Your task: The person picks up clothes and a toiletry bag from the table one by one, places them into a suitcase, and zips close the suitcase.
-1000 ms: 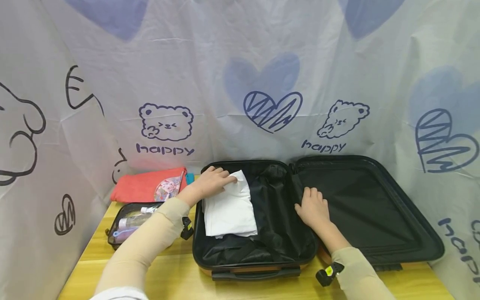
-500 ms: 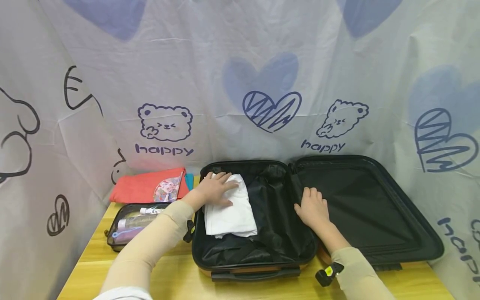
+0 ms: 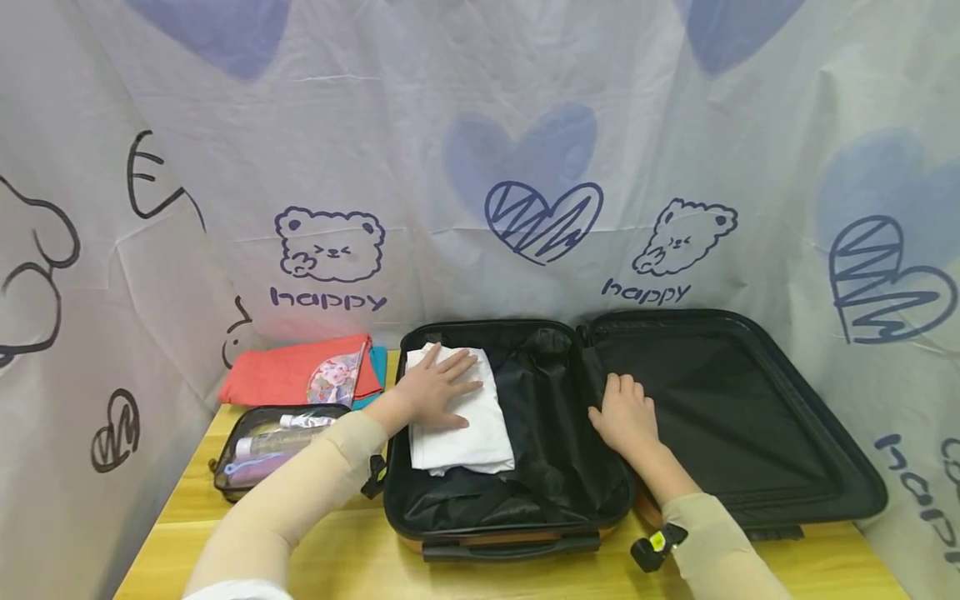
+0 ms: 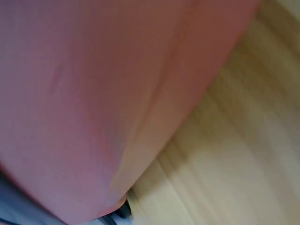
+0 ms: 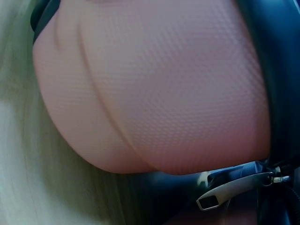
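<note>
A black-lined suitcase (image 3: 525,533) lies open on the wooden table. Inside its left half is a folded white garment (image 3: 472,446), likely cloth such as a shirt. My left hand (image 3: 435,387) rests on the garment with fingers spread and straight. My right hand (image 3: 626,414) rests at the suitcase's inner edge, between the two halves, fingers lying close together. Both wrist views show the orange outer shell (image 4: 140,70) close up, and no hand. A zipper pull (image 5: 234,190) hangs beside the shell in the right wrist view.
The suitcase lid (image 3: 735,417) lies opened flat to the right. At the left stands a clear, black-edged toiletry bag (image 3: 258,454) with bottles and a tube. Behind it lie folded red cloth (image 3: 273,377) and teal cloth (image 3: 379,367). A printed curtain (image 3: 465,167) hangs behind.
The left hand went from holding the garment's far edge to lying spread on it, and moved slightly towards me and right. The garment's raised corner now lies flat. The right hand stays put.
</note>
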A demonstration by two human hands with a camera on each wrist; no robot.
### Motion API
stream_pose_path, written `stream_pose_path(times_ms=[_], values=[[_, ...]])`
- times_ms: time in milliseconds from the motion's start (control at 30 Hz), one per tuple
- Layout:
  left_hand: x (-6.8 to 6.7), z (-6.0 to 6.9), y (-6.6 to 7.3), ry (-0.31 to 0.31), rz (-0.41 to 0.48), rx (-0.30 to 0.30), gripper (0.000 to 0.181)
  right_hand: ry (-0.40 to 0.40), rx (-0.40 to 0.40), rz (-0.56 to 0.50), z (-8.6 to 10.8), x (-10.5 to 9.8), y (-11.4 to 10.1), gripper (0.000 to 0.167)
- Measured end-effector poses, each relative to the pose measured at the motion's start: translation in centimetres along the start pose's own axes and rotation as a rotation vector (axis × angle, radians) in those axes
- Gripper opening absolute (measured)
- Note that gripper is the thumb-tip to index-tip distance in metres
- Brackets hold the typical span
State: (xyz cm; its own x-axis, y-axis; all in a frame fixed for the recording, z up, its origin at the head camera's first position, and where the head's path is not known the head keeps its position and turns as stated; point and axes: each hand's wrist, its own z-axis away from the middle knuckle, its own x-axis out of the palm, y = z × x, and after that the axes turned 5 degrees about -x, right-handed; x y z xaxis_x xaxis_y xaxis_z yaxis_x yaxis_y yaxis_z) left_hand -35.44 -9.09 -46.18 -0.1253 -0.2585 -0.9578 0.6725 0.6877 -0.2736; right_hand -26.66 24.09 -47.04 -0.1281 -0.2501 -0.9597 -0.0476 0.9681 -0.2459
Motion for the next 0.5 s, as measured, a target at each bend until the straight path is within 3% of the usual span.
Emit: stream_pose_path(times_ms=[67, 267, 500], values=[[-0.04, 0.22, 0.2, -0.048, 0.048, -0.015, 0.078, -0.002, 0.001, 0.0, 0.04, -0.01, -0.11, 0.067], [0.09, 0.28, 0.36, -0.206, 0.137, -0.161, 0.087, -0.004, -0.006, -0.012, 0.16, -0.01, -0.31, 0.067], [0.59, -0.08, 0.14, -0.28, 0.185, -0.185, 0.092, 0.005, -0.012, -0.009, 0.12, -0.01, -0.19, 0.066]])
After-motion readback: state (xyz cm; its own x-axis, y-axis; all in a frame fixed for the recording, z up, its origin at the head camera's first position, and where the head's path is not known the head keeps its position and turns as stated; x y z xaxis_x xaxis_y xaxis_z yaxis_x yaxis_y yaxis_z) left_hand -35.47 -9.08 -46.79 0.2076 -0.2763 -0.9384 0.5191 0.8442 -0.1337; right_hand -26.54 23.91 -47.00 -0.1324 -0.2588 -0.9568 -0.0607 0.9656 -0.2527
